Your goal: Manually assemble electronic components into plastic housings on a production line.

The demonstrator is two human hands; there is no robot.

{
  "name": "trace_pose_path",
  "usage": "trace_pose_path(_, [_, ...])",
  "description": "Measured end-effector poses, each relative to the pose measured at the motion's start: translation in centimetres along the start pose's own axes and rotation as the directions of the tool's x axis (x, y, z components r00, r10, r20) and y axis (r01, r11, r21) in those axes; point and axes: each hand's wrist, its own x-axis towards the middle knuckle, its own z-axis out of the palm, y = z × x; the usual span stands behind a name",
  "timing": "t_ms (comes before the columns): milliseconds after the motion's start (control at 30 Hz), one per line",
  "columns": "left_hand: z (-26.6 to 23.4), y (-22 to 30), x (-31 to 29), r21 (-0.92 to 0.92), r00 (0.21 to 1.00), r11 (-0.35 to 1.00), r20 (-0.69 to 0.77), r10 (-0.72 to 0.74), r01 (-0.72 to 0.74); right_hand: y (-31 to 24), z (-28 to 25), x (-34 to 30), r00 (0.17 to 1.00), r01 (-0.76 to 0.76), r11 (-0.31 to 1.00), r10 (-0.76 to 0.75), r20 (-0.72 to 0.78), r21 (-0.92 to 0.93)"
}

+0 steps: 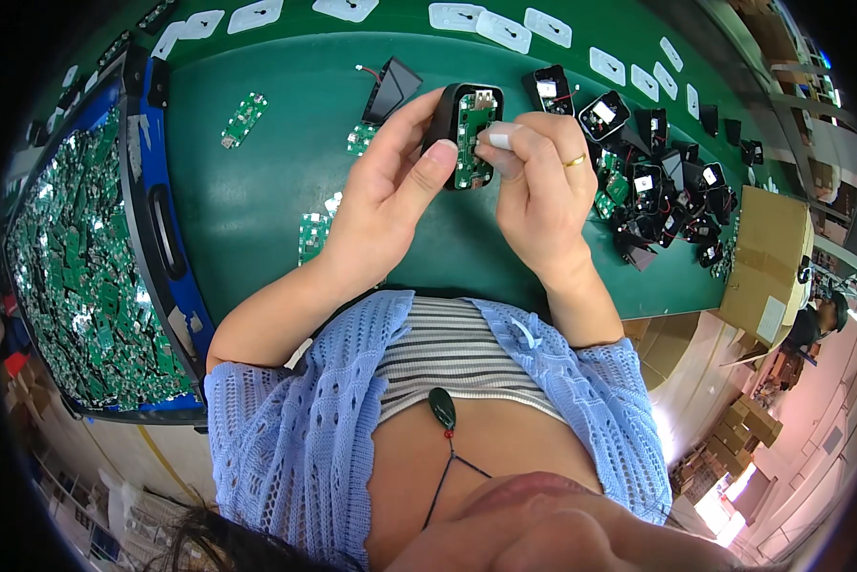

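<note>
The green table [257,191] fills the upper frame, with bare room at its middle left. A blue bin [161,276] of circuit boards runs down the left edge; a heap of black casings [667,205] crowds the upper right. At top centre the left hand [385,186] pinches a black casing [444,119]. The right hand [533,186] presses, seemingly fingertips together, on the green board [471,129] inside it.

Blue bin [166,286] at nine o'clock, heaped with green circuit boards [75,257]. Pile of black housings [667,205] at two o'clock on the green work mat [257,210]; row of white labels [505,29] at twelve o'clock. Cardboard sheet [772,257] at three o'clock; single loose circuit board [244,119] at eleven o'clock.
</note>
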Motion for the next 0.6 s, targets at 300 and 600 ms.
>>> trace_pose_path(300, [0.6, -0.1, 0.1, -0.161, 0.998, 0.986, -0.044, -0.053, 0.045, 0.5, 0.7, -0.3, 0.986, 0.103, 0.992, -0.111, -0.122, -0.073])
trace_pose_path(600, [0.3, 0.0, -0.4, -0.054, 0.998, 0.997, -0.045, -0.049, 0.046, 0.1, 0.1, 0.5, 0.993, 0.107, 0.993, -0.104, 0.050, -0.056])
